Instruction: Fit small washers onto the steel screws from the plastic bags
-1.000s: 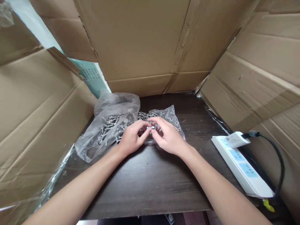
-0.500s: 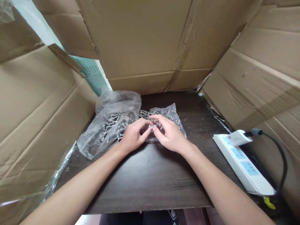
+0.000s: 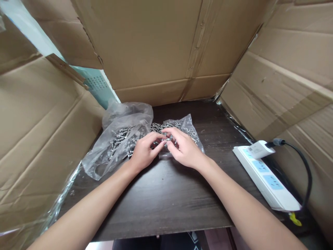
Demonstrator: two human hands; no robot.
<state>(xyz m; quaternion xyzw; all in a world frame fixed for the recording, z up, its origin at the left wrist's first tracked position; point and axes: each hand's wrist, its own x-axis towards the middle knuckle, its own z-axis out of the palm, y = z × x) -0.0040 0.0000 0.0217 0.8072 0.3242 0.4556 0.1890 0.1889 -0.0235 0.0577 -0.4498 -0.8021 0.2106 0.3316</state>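
A small silver bolt [image 3: 167, 139] lies sideways between my two hands, just above the bags on the table. My left hand [image 3: 146, 148] pinches its left end between thumb and forefinger. At its other end, the thumb and fingers of my right hand [image 3: 184, 147] close round it; whether a nut or washer sits there is too small to tell. Behind my left hand, a clear plastic bag [image 3: 97, 163] holds many loose bolts [image 3: 120, 138]. A second, flatter clear bag [image 3: 187, 121] with washers and nuts [image 3: 193, 133] spreads behind my right hand, partly hidden by it.
Cardboard walls [image 3: 156, 45] enclose the dark wooden table [image 3: 161, 201] at the back and both sides. A white power strip [image 3: 267, 180] lies at the right with a plug and black cable [image 3: 309, 173]. A yellow tag [image 3: 295, 218] hangs near its front end.
The view has shifted slightly, moving the scene a little left. My fingers have moved slightly about the bolt, which stays between both hands.
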